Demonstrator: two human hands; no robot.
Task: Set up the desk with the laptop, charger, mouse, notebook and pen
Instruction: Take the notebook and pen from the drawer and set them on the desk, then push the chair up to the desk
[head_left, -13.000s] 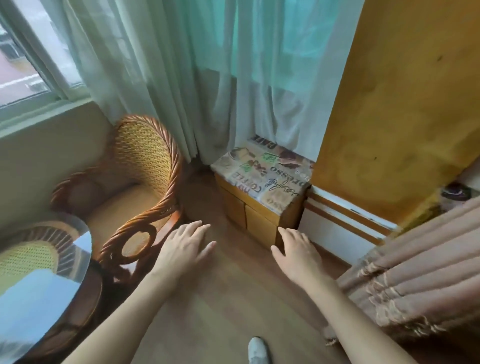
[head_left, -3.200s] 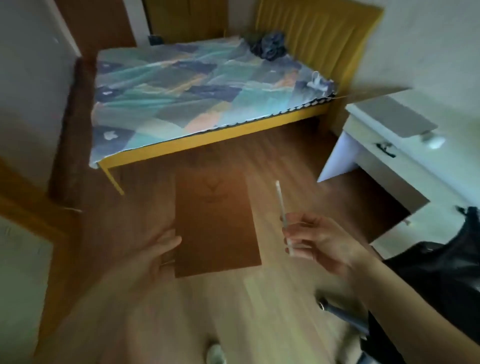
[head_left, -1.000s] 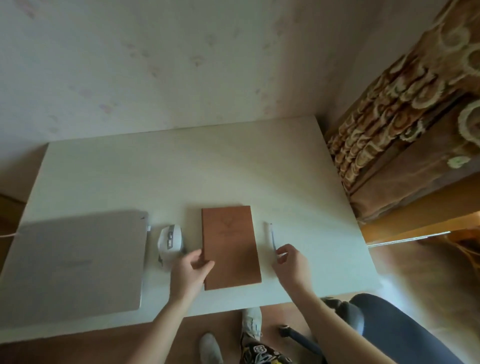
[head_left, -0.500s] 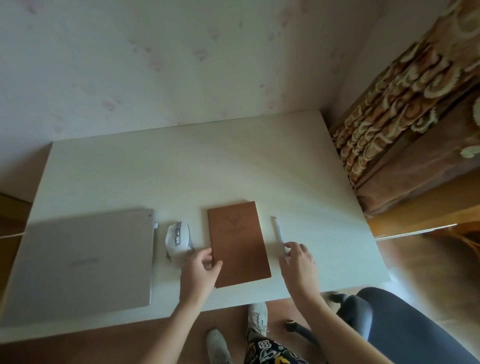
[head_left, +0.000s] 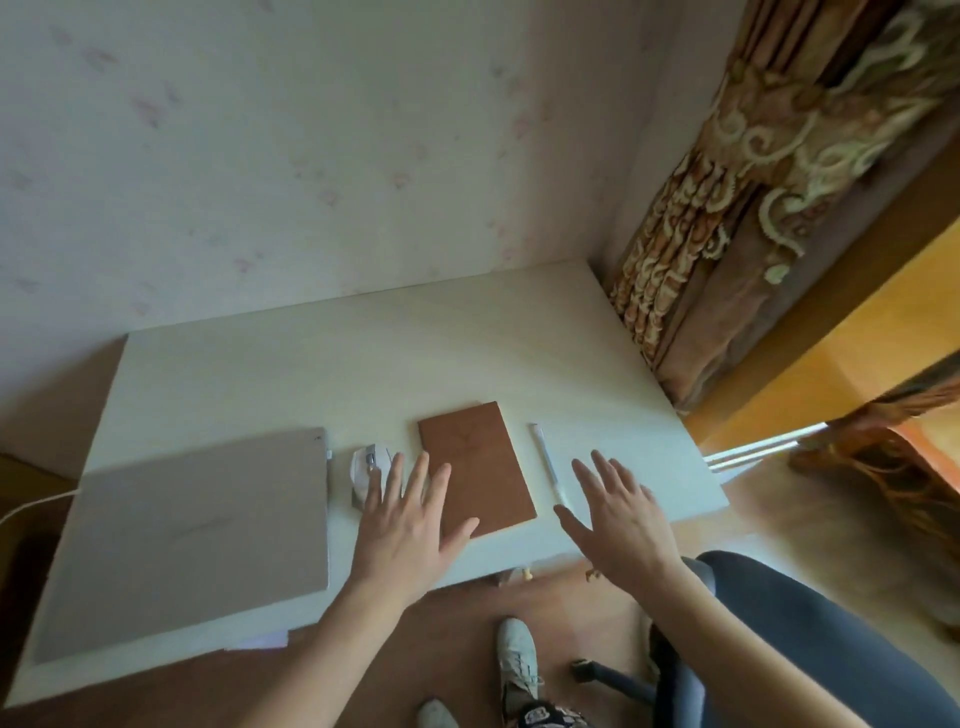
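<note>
On the white desk lie, from left to right, a closed silver laptop, a white mouse, a brown notebook and a white pen. A white charger cable leaves the laptop's left side. My left hand hovers with spread fingers over the near left corner of the notebook, partly covering the mouse. My right hand is spread flat just right of the pen. Both hands hold nothing.
A grey office chair stands at the lower right, beside my shoes on the wooden floor. A patterned brown curtain hangs past the desk's right edge. The wall runs along the desk's back.
Both hands have let go of the notebook and the pen, lifted and spread open. The view has tilted up a little; the objects stay where they lay.
</note>
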